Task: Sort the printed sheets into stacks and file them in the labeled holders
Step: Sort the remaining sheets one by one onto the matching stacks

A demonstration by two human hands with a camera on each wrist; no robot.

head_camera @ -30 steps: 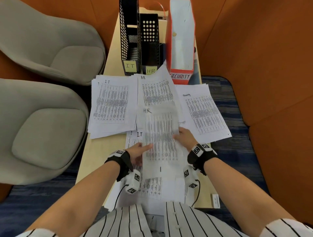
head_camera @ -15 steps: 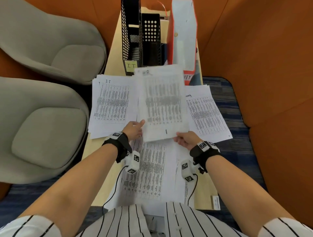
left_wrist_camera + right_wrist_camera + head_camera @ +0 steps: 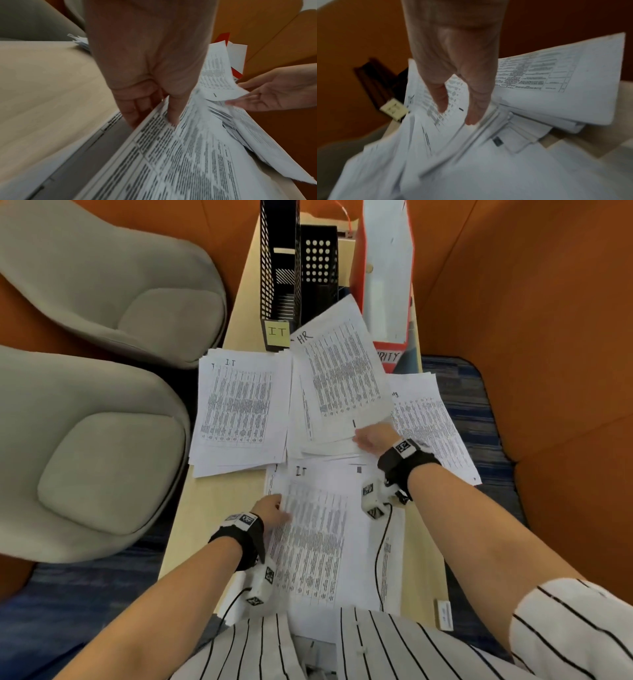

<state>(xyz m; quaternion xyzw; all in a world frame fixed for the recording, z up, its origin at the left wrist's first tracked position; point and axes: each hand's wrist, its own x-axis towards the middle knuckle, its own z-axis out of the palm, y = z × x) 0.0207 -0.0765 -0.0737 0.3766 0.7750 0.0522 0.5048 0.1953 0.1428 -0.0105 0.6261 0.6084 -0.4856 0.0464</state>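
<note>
An HR sheet (image 3: pixel 342 378) hovers tilted over the middle HR stack (image 3: pixel 325 448). My right hand (image 3: pixel 371 436) pinches its near edge between thumb and fingers (image 3: pixel 471 117). The IT stack (image 3: pixel 239 409) lies to the left and the security stack (image 3: pixel 431 422) to the right. On the unsorted pile (image 3: pixel 363 577) near me, the top sheet is marked IT (image 3: pixel 318 535). My left hand (image 3: pixel 274 508) pinches its left edge, thumb on top and fingers under it (image 3: pixel 154 121). Behind the stacks stand the black IT holder (image 3: pixel 277 268), the black HR holder (image 3: pixel 318 265) and the red security holder (image 3: pixel 383 268).
The narrow wooden table (image 3: pixel 219 508) has two grey chairs (image 3: pixel 102 474) close on its left and orange walls (image 3: pixel 531 320) behind and to the right. A small white tag (image 3: pixel 444 614) lies at the near right corner. The lifted sheet hides the HR label.
Both hands carried the HR sheet from the near pile toward the HR stack. My left hand then let go, came back and took the edge of the IT sheet.
</note>
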